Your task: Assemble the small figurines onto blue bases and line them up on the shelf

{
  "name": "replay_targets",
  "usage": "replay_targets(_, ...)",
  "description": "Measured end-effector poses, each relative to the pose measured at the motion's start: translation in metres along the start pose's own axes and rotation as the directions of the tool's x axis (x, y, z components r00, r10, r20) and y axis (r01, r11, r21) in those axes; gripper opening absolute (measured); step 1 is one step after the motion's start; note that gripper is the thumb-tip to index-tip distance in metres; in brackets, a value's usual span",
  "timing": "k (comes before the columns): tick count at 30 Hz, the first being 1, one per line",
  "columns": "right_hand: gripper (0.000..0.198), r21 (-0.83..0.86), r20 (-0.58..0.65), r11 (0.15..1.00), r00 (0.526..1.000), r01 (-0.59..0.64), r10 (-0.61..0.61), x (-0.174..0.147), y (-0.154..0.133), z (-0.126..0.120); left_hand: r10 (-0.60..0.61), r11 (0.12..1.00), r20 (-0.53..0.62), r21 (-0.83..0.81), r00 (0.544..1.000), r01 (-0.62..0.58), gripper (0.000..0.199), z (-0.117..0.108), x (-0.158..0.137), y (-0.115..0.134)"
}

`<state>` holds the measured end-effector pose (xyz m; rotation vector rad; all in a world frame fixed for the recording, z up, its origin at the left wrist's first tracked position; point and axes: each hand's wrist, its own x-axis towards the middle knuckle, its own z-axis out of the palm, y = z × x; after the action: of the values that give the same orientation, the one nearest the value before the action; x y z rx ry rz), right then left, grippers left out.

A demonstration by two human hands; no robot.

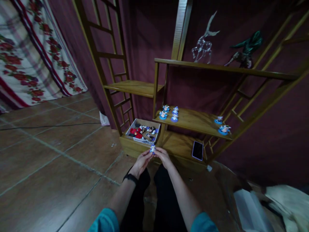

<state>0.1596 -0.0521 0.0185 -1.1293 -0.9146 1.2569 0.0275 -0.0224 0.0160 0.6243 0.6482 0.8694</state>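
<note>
Between my two hands is a small purple and white figurine (152,148), held upright in front of the box. My left hand (143,161) grips it from the left, the fingers closed at its base. From the other side, my right hand (163,155) pinches it with the fingertips. Just beyond them, an open cardboard box (158,131) holds several red, black and white figurines. On the middle shelf (190,120) above, a small group of figurines (175,114) stands at the left end. Two more blue-based figurines (224,129) are at the right end.
A tablet or phone (197,150) with a dark screen lies on the lowest shelf. A clear deer ornament (203,46) and a dark green statue (248,48) stand on the top shelf. A cable (50,126) crosses the tiled floor. A white bag (251,209) sits at the lower right.
</note>
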Motion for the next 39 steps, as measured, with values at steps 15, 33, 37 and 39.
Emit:
replay_targets(15,0.043,-0.045,-0.02,0.999,1.0,0.005,-0.006,0.004,0.009,-0.002,0.044,0.997,0.023,-0.068,0.999,-0.043,0.036,-0.009,0.004,-0.009)
replay_targets(33,0.042,-0.045,-0.036,0.999,0.999,0.013,-0.014,0.005,0.012,-0.006,0.005,0.998,-0.008,-0.064,1.0,-0.006,0.031,-0.008,0.001,-0.003)
replay_targets(37,0.042,-0.051,-0.042,0.999,0.999,0.0,-0.002,0.007,0.015,-0.007,0.055,0.997,-0.043,-0.053,0.998,-0.057,0.035,-0.009,0.004,-0.007)
replay_targets(39,0.042,-0.044,-0.044,0.999,0.999,-0.007,0.005,0.008,0.017,-0.007,0.094,0.995,-0.056,-0.03,0.994,-0.096,0.037,-0.01,0.006,-0.01)
